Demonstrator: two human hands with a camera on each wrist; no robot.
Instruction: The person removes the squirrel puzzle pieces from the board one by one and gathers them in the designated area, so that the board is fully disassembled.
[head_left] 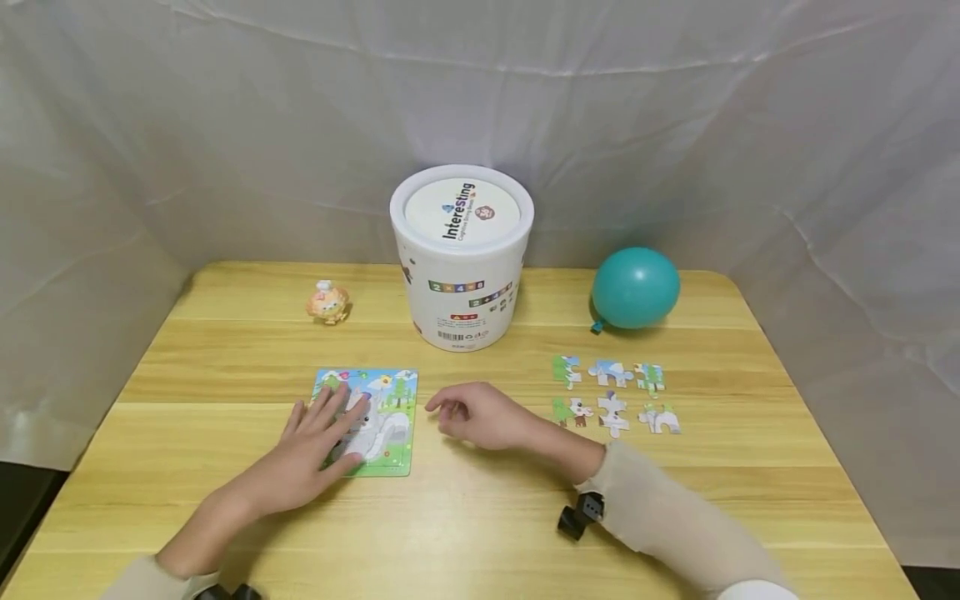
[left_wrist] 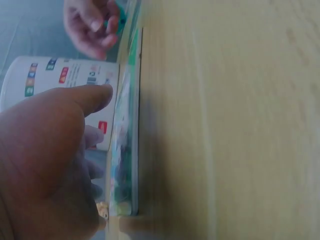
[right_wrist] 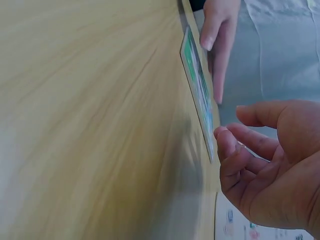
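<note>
A jigsaw puzzle board (head_left: 397, 450) with a grey animal, trees and flowers on it lies flat on the wooden table. Over its left part my left hand (head_left: 311, 450) is spread, fingers extended; whether every finger touches the board I cannot tell. Just right of the board hovers my right hand (head_left: 480, 417), loosely curled with nothing in it. The right wrist view also shows this right hand (right_wrist: 270, 165) with a gap between thumb and fingers. Several loose puzzle pieces lie in two rows to the right, among them a grey-and-white piece (head_left: 612, 414).
A white lidded bucket (head_left: 465, 292) stands at the table's back middle. Left of it is a small orange toy figure (head_left: 330, 304) with a white hat. A teal balloon (head_left: 636, 287) rests at the back right, behind the loose pieces. Grey fabric (head_left: 300, 125) hangs around the table.
</note>
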